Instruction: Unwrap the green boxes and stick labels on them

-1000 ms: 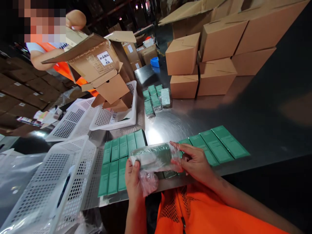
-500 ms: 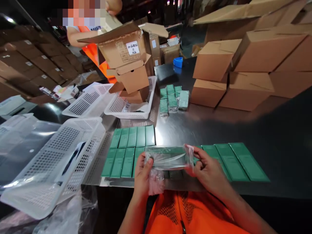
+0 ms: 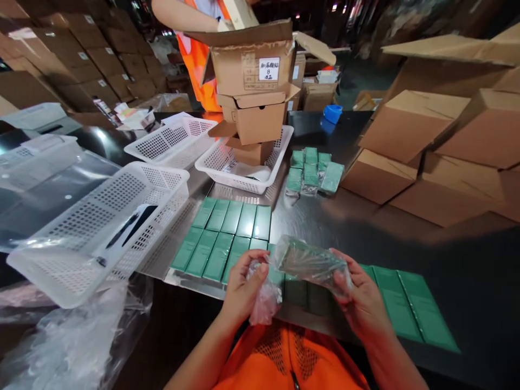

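A green box in a clear plastic bag [image 3: 309, 260] is held above the table's front edge. My right hand [image 3: 359, 292] grips its right end, the fingers wrapped round the plastic. My left hand [image 3: 246, 287] is closed on a bunch of crumpled clear plastic bags [image 3: 266, 303], just left of the wrapped box. Rows of green boxes [image 3: 219, 244] lie flat on the table beyond and left of my left hand. To the right of my right hand lie more green boxes [image 3: 422, 309]; others lie partly hidden beneath my hands.
Several wrapped green boxes [image 3: 311, 176] stand farther back. White perforated baskets [image 3: 162, 179] line the left side, one holding cardboard boxes [image 3: 260, 122]. Stacked brown cartons [image 3: 410, 124] stand at right, with a blue tape roll [image 3: 333, 112] behind. A person in an orange vest [image 3: 203, 70] is at the back.
My left hand has come off the wrapped box's left end and now holds only the loose bags. The wrapped box has tilted, its right end lower, in my right hand. The view has shifted.
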### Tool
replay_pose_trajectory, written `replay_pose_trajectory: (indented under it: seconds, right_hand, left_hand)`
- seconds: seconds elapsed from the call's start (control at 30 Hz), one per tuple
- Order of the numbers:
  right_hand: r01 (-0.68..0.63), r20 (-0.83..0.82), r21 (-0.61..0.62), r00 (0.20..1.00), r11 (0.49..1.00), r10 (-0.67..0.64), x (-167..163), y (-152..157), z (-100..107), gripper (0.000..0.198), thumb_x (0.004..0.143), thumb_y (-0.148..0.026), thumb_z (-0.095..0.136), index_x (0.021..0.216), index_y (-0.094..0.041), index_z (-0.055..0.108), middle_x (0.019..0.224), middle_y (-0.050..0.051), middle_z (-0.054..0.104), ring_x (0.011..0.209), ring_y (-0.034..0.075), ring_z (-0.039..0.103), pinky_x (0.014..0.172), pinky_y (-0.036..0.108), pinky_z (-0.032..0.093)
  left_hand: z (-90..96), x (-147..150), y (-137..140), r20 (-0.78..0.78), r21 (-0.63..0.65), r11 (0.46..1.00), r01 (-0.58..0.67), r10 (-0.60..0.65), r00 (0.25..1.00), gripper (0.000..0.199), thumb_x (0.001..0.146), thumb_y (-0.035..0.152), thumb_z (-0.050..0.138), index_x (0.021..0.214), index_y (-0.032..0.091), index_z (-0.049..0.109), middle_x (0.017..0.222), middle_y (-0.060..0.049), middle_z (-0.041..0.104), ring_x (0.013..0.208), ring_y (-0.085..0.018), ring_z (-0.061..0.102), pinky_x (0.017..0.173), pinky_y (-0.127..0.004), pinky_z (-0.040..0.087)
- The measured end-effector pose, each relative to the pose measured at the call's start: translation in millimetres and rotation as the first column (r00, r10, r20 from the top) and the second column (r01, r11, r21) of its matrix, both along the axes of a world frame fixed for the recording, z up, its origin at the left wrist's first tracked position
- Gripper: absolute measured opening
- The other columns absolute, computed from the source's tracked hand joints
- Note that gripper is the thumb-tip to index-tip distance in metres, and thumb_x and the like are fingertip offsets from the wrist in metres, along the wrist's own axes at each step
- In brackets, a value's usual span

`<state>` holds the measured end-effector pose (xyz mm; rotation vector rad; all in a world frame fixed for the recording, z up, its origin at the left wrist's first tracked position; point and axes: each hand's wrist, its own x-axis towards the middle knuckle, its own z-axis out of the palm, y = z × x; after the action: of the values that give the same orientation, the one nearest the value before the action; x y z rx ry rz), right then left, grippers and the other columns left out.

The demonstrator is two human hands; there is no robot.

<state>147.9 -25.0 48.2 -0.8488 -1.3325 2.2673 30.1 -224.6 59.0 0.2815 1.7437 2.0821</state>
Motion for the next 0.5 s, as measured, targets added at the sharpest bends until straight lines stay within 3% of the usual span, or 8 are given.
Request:
replay_pose_trajectory:
  seconds: [0.1,0.23,0.3,0.4,0.5]
  right_hand:
    - [-0.015,-0.018,0.017,1.000,1.000,0.016,2.1,-3.0,-3.3,0.063,0.064,-0.045,0.096,0.116,-0.026,0.068,0.067,-0.003,0.055,0.040,0.001,0.031,0.035,0.008,0.028]
    - [-0.048,-0.017,0.064,0.999,0.997,0.050,3.8,-6.3,-10.8,0.064,0.066,-0.046,0.095,0.120,-0.025,0.066,0.070,0.000,0.060,0.043,0.004,0.035,0.038,0.011,0.031]
    - [-0.050,-0.001,0.117,0.999,0.992,0.051,4.7,-4.5,-11.3,0.062,0.066,-0.046,0.094,0.118,-0.024,0.067,0.069,-0.001,0.058,0.044,0.005,0.037,0.040,0.013,0.032]
    - [0.030,0.057,0.238,0.997,0.971,-0.044,8.8,10.5,-4.8,0.061,0.065,-0.048,0.094,0.115,-0.024,0.068,0.068,-0.002,0.055,0.047,0.007,0.039,0.041,0.014,0.036]
    - [0.141,0.094,0.427,0.975,0.893,-0.199,11.9,43.0,9.7,0.065,0.061,-0.052,0.094,0.114,-0.026,0.068,0.072,-0.001,0.056,0.058,0.012,0.049,0.050,0.016,0.045]
  left_hand:
    - [2.7,1.5,1.3,-0.085,-0.061,0.998,-0.009,0.004,0.996,0.033,0.080,0.051,0.074,0.096,0.022,0.074,0.085,-0.001,0.069,0.069,-0.013,0.055,0.064,-0.023,0.041]
    - [3.2,3.3,5.6,-0.254,-0.140,0.978,-0.155,0.116,0.960,0.028,0.082,0.045,0.072,0.072,0.019,0.068,0.067,0.000,0.062,0.061,-0.013,0.053,0.059,-0.023,0.039]
    - [2.5,0.7,5.3,-0.288,-0.131,0.958,-0.255,0.209,0.934,0.028,0.083,0.044,0.071,0.070,0.019,0.064,0.064,0.002,0.060,0.058,-0.012,0.052,0.056,-0.022,0.039]
    - [4.3,-13.1,-5.9,-0.200,-0.020,0.867,-0.499,0.485,0.851,0.030,0.079,0.046,0.074,0.073,0.020,0.058,0.069,0.002,0.062,0.062,-0.013,0.056,0.058,-0.022,0.044]
    - [12.4,-35.2,-32.3,-0.043,0.105,0.730,-0.675,0.682,0.730,0.034,0.075,0.046,0.076,0.078,0.023,0.051,0.078,0.003,0.065,0.063,-0.014,0.059,0.055,-0.024,0.046]
